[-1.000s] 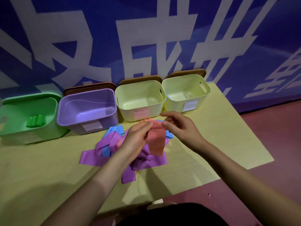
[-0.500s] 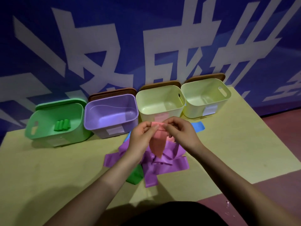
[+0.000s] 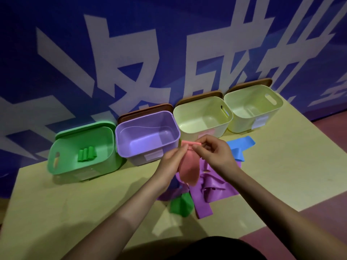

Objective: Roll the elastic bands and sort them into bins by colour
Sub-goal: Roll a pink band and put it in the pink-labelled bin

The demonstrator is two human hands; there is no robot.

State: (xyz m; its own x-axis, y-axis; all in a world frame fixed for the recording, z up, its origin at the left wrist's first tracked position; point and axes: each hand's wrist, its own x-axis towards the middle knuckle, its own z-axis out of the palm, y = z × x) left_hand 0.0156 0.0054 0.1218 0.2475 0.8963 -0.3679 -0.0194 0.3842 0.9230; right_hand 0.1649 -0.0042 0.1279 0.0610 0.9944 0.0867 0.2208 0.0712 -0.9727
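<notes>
Although three green rolls (image 3: pixel 87 154) already lie inside the green bin (image 3: pixel 82 167) at the left end of the row along the far edge of the surface (image 3: pixel 281 175), most of the sorting looks to be ahead: the purple bin (image 3: pixel 147 156) beside it and the two pale yellow bins, the nearer one (image 3: pixel 202 126) and the one at the far right corner (image 3: pixel 253 124), show nothing inside from this angle. Loose bands make up a heap near the middle of the surface, with purple bands (image 3: pixel 212 186) tangled on top, a green band (image 3: pixel 182 204) poking out toward the near edge, and a blue band (image 3: pixel 238 149) lying just in front of the two yellow bins. One pink band (image 3: pixel 188 171) is in hand, held up above the heap and in front of the gap between the purple and the nearer yellow bin; its top edge is turned over into the start of a roll while the rest hangs down flat, so the rolling of this band seems barely begun. Both forearms reach in from the near edge and meet over the heap. On the left hand (image 3: pixel 171 164) the fingers pinch the rolled top edge at its left part, and on the right hand (image 3: pixel 216 156) the curled fingers pinch the same edge from the right, thumb and forefinger tips nearly touching those of the other hand.
</notes>
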